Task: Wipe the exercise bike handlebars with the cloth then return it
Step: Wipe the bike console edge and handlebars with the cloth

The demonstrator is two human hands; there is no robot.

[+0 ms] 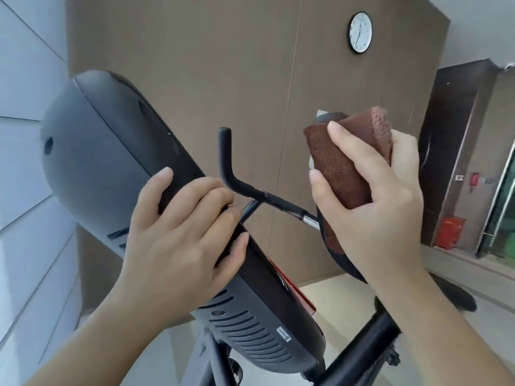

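Two bare arms of one person fill the lower part of the view. The left forearm (pixel 92 344) and the right forearm (pixel 434 316) are uncovered all the way to the frame edge, smooth and slim. The left hand (pixel 178 246) and the right hand (pixel 381 207) are bare as well, with soft, lightly creased knuckles. The fingers (pixel 203 190) are slender, and the nails (pixel 333 127) are short, rounded and plain, with narrow pale tips.

Left hand (pixel 184 232) curls over the bike housing (pixel 111 151) while right hand (pixel 384 207), higher, clutches the cloth (pixel 342 162).
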